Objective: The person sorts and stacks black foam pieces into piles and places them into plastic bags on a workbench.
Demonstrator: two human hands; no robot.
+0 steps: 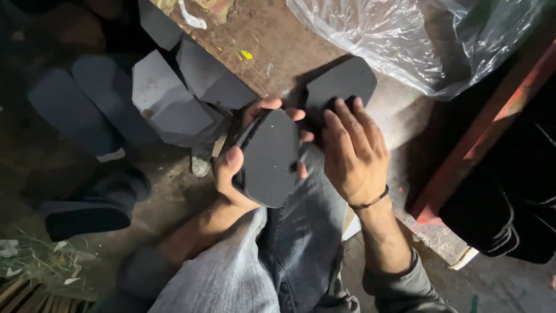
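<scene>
Your left hand (231, 174) has its thumb pressed flat on the face of a black pad (269, 156) and its fingertips curled round the far edge, so the grip is closed tight on it. The pad sits over your knee, tilted a little, held upright on its long axis. It's a flat, matte, dark slab with cut corners, roughly a long hexagon, dusted with pale specks, and there looks to be a second layer behind it at the left edge.

Your right hand (350, 150) lies palm down, fingers spread and slack, resting on another black piece (341, 84) of the same shape that lies on the brown board (260, 35) just beyond your knee. It presses rather than grips; nothing is clasped in it. A thin dark band (370, 202) circles that wrist.

To your left, more grey-black pieces (174, 98) lean in a loose pile. Clear plastic sheet (394, 35) bunches up top right, beside a red beam (492, 122). Your jeans (301, 232) fill the foreground.
</scene>
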